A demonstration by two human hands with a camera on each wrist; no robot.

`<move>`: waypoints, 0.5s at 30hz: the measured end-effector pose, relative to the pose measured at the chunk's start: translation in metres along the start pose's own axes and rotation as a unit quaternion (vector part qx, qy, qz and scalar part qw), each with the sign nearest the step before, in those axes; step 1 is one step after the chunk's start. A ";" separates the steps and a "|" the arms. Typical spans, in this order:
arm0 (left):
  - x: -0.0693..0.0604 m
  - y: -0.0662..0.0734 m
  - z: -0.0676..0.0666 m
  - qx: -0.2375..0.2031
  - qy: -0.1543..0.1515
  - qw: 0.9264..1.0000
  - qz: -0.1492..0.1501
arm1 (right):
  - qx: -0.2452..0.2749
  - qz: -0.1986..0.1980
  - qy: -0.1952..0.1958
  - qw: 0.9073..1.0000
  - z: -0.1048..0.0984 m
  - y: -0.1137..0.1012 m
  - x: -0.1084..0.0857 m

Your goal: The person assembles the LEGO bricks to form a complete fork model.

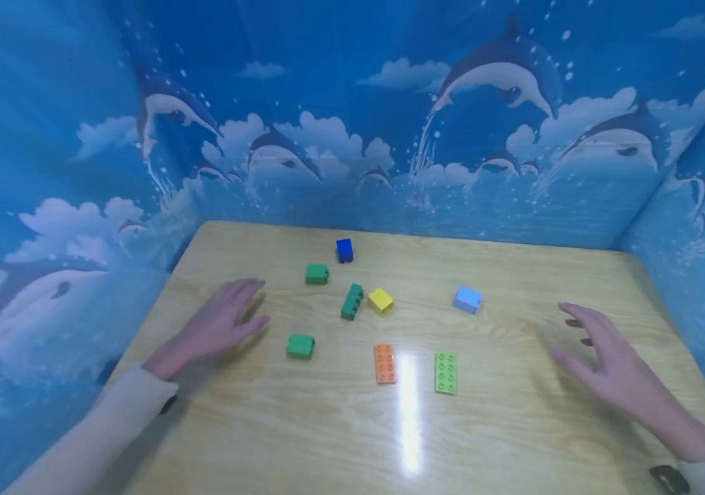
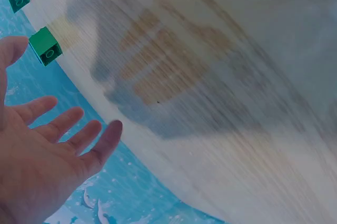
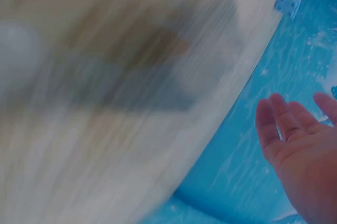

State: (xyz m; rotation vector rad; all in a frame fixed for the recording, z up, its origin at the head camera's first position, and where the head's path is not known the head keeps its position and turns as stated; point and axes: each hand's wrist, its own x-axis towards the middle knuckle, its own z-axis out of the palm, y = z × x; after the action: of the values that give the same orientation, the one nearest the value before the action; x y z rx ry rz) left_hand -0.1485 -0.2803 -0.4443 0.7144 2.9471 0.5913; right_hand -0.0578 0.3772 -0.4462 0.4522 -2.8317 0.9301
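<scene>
In the head view my left hand (image 1: 216, 326) hovers above the table's left side, fingers extended and holding nothing. Nearest to it are a green block (image 1: 300, 346) and another green block (image 1: 317, 274). My right hand (image 1: 615, 364) is over the right side, fingers relaxed, its palm bare. A light blue block (image 1: 467, 300) lies to its left. Between the hands are a long green block (image 1: 352, 302), a yellow block (image 1: 380, 301), a dark blue block (image 1: 344, 250), an orange brick (image 1: 384, 364) and a light green brick (image 1: 446, 373). Both wrist views show empty palms (image 2: 47, 161) (image 3: 308, 155).
The wooden table (image 1: 302, 426) carries a bright strip of reflected light near its middle. Blue curtains (image 1: 340, 103) with dolphins and clouds stand behind it and along both sides.
</scene>
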 end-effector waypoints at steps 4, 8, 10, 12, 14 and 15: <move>0.010 -0.004 0.003 -0.029 0.014 0.999 0.000 | 0.042 -0.013 0.022 0.999 0.011 -0.012 0.002; 0.022 -0.004 0.006 -0.047 0.032 0.998 0.016 | 0.078 -0.007 0.037 0.996 0.022 -0.028 0.005; 0.028 -0.002 0.006 -0.055 0.042 0.997 0.025 | 0.094 0.000 0.042 0.995 0.027 -0.038 0.008; 0.034 0.000 0.006 -0.071 0.048 0.996 0.031 | 0.110 0.006 0.043 0.993 0.032 -0.049 0.012; 0.038 0.002 0.007 -0.086 0.047 0.995 0.029 | 0.123 0.006 0.038 0.992 0.038 -0.060 0.017; 0.040 0.003 0.007 -0.094 0.044 0.994 0.024 | 0.127 0.005 0.033 0.991 0.040 -0.065 0.019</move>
State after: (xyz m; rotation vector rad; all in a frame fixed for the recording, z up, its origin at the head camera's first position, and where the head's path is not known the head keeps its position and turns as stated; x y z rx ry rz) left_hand -0.1821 -0.2570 -0.4480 0.7595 2.9058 0.9138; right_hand -0.0563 0.2990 -0.4385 0.4255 -2.6700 1.2891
